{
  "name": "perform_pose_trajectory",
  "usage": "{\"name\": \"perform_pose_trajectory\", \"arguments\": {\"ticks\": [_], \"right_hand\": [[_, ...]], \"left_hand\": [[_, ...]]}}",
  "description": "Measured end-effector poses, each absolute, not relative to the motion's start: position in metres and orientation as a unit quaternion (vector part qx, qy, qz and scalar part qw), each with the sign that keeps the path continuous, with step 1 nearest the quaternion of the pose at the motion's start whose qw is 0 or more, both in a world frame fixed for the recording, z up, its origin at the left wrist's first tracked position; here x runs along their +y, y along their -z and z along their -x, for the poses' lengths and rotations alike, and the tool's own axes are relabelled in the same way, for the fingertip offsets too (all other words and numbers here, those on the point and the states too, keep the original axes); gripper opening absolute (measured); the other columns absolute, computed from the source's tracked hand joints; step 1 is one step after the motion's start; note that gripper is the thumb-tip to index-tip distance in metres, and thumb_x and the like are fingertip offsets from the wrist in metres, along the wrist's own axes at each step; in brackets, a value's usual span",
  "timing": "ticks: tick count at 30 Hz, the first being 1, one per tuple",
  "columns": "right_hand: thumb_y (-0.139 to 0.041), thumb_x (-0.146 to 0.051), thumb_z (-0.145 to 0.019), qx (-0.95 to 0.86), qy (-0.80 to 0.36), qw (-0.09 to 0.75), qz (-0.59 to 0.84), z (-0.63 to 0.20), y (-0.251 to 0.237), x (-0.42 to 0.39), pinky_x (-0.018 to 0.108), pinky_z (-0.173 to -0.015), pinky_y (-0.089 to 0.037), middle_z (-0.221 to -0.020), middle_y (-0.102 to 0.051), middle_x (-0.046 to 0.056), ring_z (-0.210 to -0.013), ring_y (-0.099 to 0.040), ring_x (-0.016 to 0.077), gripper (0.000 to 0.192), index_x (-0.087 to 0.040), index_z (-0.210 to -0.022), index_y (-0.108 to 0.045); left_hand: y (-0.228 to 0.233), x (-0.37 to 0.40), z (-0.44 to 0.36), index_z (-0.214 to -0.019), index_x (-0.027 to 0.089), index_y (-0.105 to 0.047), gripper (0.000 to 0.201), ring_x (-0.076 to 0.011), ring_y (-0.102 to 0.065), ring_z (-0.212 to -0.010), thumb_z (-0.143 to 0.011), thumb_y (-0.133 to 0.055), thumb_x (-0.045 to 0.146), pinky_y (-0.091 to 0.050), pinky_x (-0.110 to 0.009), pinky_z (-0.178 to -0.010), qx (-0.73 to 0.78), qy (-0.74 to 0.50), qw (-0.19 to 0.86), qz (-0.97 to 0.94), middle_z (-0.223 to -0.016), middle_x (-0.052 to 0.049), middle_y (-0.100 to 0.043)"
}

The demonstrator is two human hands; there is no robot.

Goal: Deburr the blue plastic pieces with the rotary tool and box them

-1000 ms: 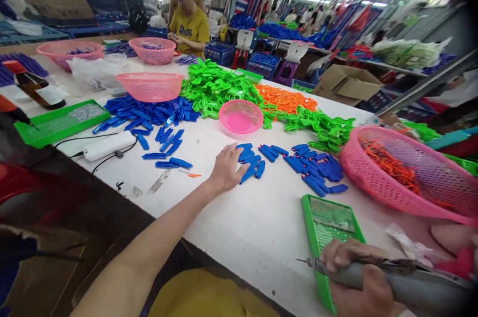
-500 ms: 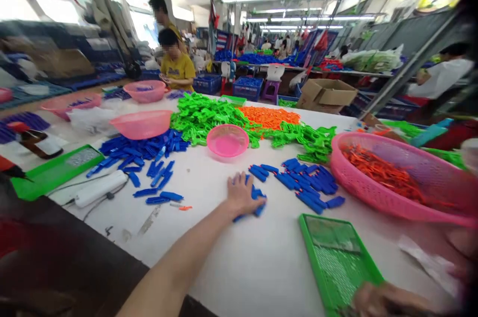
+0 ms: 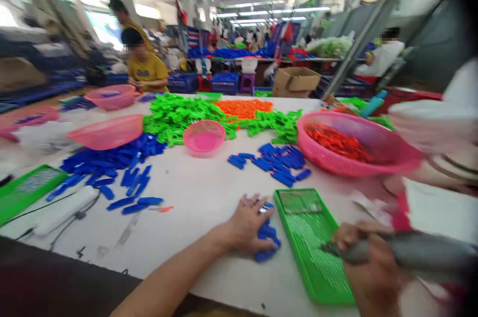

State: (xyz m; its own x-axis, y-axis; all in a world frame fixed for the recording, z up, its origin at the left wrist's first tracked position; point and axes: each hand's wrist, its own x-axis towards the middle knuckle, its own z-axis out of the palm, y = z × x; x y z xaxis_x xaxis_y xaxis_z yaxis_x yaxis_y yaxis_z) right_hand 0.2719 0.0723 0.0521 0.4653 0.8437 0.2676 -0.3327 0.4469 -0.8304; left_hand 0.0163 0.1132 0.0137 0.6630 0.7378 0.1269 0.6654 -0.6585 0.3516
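From the head camera, the left hand (image 3: pixel 249 225) lies flat, fingers spread, on a small bunch of blue pieces (image 3: pixel 267 243). A second ago that hand was out in the middle of the table (image 3: pixel 194 197), among the blue pieces there. Now it is close to the near edge, and the bunch has come with it. The bunch sits just beside the left rim of the green tray (image 3: pixel 311 247). It looks like the pieces were pulled in close, ready to be worked on.

The right hand (image 3: pixel 368 269) is closed around a grey tool (image 3: pixel 403 252), with its tip over the tray. Earlier it was lower, by the tray's near end.

The near edge is very close to the bunch, so a piece could slip off. On the left there is bare table as far as the white box (image 3: pixel 63 210) and its wire. On the right, the tray and the big pink basket (image 3: pixel 354 150) fill the room. More blue pieces lie beyond the tray.
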Motion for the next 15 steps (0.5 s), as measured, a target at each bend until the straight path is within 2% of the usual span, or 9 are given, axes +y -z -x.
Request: {"name": "perform_pose_trajectory", "arguments": {"ticks": [2, 3, 5, 7, 9, 12, 15], "right_hand": [[-0.076, -0.037, -0.073, -0.333, -0.340, 0.787, 0.392, -0.263, -0.066, 0.069, 0.025, -0.042, -0.045, -0.051, -0.049, -0.007, -0.044, -0.049, 0.0114, 0.023, -0.023, -0.078, -0.058], [-0.074, -0.036, -0.074, -0.338, -0.323, 0.791, 0.395, -0.260, -0.071, 0.070, 0.025, -0.043, -0.045, -0.051, -0.050, -0.007, -0.044, -0.049, 0.0109, 0.022, -0.022, -0.079, -0.058], [-0.072, -0.035, -0.076, -0.344, -0.305, 0.794, 0.398, -0.256, -0.076, 0.072, 0.024, -0.044, -0.045, -0.053, -0.051, -0.008, -0.044, -0.050, 0.0101, 0.021, -0.022, -0.079, -0.057], [-0.071, -0.035, -0.079, -0.356, -0.295, 0.793, 0.397, -0.257, -0.075, 0.072, 0.024, -0.044, -0.045, -0.054, -0.051, -0.008, -0.044, -0.050, 0.0092, 0.019, -0.021, -0.078, -0.056], [-0.069, -0.033, -0.081, -0.372, -0.287, 0.791, 0.392, -0.260, -0.071, 0.071, 0.024, -0.045, -0.046, -0.055, -0.051, -0.008, -0.043, -0.050, 0.0088, 0.018, -0.021, -0.079, -0.057], [-0.069, -0.033, -0.084, -0.397, -0.285, 0.785, 0.379, -0.263, -0.066, 0.068, 0.024, -0.043, -0.045, -0.056, -0.053, -0.009, -0.043, -0.051, 0.0091, 0.016, -0.022, -0.082, -0.058], [-0.068, -0.034, -0.085, -0.417, -0.295, 0.777, 0.369, -0.262, -0.065, 0.062, 0.023, -0.043, -0.045, -0.057, -0.054, -0.008, -0.043, -0.052, 0.0092, 0.015, -0.022, -0.084, -0.058]], "left_hand": [[-0.018, 0.116, -0.018, -0.146, 0.018, -0.052, 0.077, -0.0432, -0.038, -0.148, -0.086, -0.070, 0.064, -0.029, -0.068, -0.119, 0.370, -0.173, 0.101, -0.907, -0.160, -0.020, -0.043], [-0.020, 0.114, -0.018, -0.141, 0.017, -0.056, 0.063, -0.0409, -0.044, -0.144, -0.091, -0.069, 0.053, -0.035, -0.064, -0.117, 0.366, -0.200, 0.086, -0.905, -0.154, -0.020, -0.050], [-0.024, 0.103, -0.014, -0.123, 0.018, -0.063, 0.031, -0.0312, -0.061, -0.121, -0.098, -0.061, 0.035, -0.049, -0.052, -0.103, 0.362, -0.264, 0.073, -0.891, -0.129, -0.015, -0.067], [-0.026, 0.083, -0.008, -0.110, 0.020, -0.063, 0.015, -0.0243, -0.065, -0.096, -0.102, -0.054, 0.028, -0.053, -0.041, -0.086, 0.366, -0.286, 0.078, -0.882, -0.105, -0.009, -0.070], [-0.022, 0.058, -0.004, -0.110, 0.020, -0.062, 0.014, -0.0230, -0.063, -0.086, -0.102, -0.053, 0.028, -0.051, -0.037, -0.075, 0.366, -0.283, 0.065, -0.884, -0.098, -0.007, -0.069], [-0.013, 0.031, -0.004, -0.122, 0.018, -0.059, 0.024, -0.0250, -0.063, -0.090, -0.101, -0.055, 0.030, -0.048, -0.039, -0.076, 0.380, -0.274, 0.019, -0.883, -0.104, -0.009, -0.070], [-0.006, 0.026, -0.009, -0.123, 0.017, -0.060, 0.024, -0.0254, -0.062, -0.092, -0.100, -0.056, 0.025, -0.046, -0.039, -0.077, 0.406, -0.264, -0.003, -0.875, -0.107, -0.009, -0.071]]}}
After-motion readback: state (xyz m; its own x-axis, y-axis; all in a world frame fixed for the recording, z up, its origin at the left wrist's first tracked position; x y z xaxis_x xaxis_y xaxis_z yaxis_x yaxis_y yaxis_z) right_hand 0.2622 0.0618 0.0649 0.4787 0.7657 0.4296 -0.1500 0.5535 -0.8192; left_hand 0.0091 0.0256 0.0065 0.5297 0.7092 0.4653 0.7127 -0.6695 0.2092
